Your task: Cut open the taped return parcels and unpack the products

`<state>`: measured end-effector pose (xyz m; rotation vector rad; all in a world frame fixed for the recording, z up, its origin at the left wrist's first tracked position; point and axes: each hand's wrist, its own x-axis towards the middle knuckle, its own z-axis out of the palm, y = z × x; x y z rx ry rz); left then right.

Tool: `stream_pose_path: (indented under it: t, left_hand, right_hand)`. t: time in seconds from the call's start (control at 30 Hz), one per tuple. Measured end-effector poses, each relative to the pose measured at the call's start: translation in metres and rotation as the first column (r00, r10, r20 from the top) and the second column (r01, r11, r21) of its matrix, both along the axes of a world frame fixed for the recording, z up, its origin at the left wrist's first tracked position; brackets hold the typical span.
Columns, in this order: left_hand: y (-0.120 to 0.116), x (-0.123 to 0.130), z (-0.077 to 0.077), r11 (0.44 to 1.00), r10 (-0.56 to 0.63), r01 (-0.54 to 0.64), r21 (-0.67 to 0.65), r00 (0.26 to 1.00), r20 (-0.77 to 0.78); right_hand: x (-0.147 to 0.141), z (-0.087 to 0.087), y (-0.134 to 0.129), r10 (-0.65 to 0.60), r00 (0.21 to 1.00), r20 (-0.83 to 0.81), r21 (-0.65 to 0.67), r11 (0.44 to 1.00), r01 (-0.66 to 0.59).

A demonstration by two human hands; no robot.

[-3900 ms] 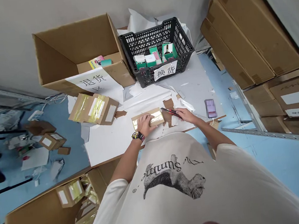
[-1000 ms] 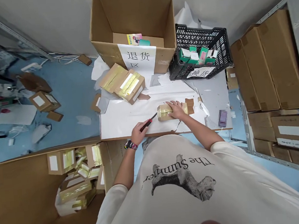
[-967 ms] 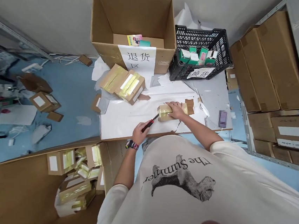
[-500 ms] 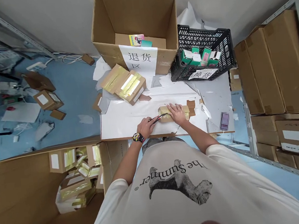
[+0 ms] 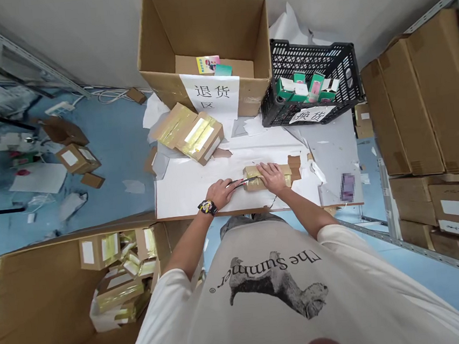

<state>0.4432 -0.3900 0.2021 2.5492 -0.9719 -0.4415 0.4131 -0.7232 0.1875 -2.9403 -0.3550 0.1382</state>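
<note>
A small cardboard box [image 5: 253, 184] with yellowish tape lies on the white-covered table, close to its front edge. My left hand [image 5: 220, 194], with a watch on the wrist, is closed around a dark-handled cutting tool [image 5: 238, 184]. The tool's metal part reaches over the left part of the box; whether it is scissors or a knife is unclear. My right hand [image 5: 271, 177] grips the box from above, its fingers over the far side and its thumb near the tool's tip.
Behind stand a large open carton [image 5: 151, 82] and a black crate [image 5: 313, 112] holding green boxes. Taped boxes [image 5: 202, 137] lie at the table's back left. A big carton [image 5: 30, 299] of parcels is lower left, shelved cartons [image 5: 445, 92] at right.
My left hand has shifted slightly left, and more of the tool's metal part shows over the box. My right hand keeps its place on the box. The camera view has shifted a little.
</note>
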Motion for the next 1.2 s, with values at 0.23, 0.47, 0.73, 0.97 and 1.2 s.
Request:
stream_pose_path:
  t: [0.23, 0.47, 0.73, 0.97, 1.2]
  left_hand:
    - [0.017, 0.008, -0.007, 0.980, 0.194, -0.193, -0.049, 0.981, 0.018]
    - [0.024, -0.023, -0.042, 0.823, 0.557, -0.560, -0.098, 0.828, -0.056]
    - [0.023, -0.026, -0.080, 0.668, 0.738, -0.743, -0.054, 0.669, -0.087]
    - [-0.055, -0.019, -0.033, 0.889, 0.134, -0.132, -0.438, 0.991, -0.026]
    - [-0.088, -0.008, -0.005, 0.988, -0.058, 0.076, -0.138, 0.990, 0.132]
  right_hand:
    - [0.007, -0.003, -0.002, -0.015, 0.999, 0.030, 0.066, 0.998, 0.013]
    - [-0.001, 0.006, 0.004, 0.017, 1.000, 0.000, 0.031, 0.999, -0.017]
    - [-0.024, 0.032, -0.022, -0.165, 0.983, 0.079, 0.058, 0.985, 0.161]
    - [-0.068, 0.038, -0.034, -0.175, 0.982, -0.066, 0.037, 0.983, 0.178]
    - [-0.053, 0.042, -0.015, -0.261, 0.955, -0.139, -0.012, 0.965, 0.262]
